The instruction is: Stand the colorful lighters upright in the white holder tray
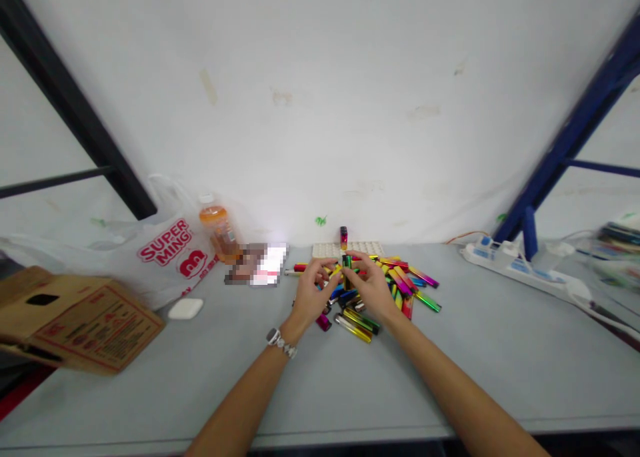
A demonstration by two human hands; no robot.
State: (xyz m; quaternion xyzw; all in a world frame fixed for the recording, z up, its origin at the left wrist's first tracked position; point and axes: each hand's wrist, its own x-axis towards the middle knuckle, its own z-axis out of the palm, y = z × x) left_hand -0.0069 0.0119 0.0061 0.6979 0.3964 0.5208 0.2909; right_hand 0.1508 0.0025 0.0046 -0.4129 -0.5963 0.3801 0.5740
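Observation:
Shiny cigarette lighters in several metallic colours lie in a loose pile on the grey table. My right hand (pixel 371 285) pinches a green lighter (pixel 347 263) upright above the pile. Close beside it, my left hand (pixel 316 289) has its fingers closed around a yellow lighter (pixel 337 269), partly hidden by the fingers. Behind the hands lies a white tray (pixel 325 249) with small holes. One purple-red lighter (pixel 343 237) stands upright in it. A yellow lighter with a silver top (pixel 353 328) rests at the pile's near edge.
To the left are an open cardboard box (pixel 100 323), a white plastic bag (pixel 160 257), a bottle of orange drink (pixel 220 230), a white case (pixel 185 308) and a pixelated flat item (pixel 257 263). A power strip (pixel 525 270) with plugs lies at right. A wall closes the back.

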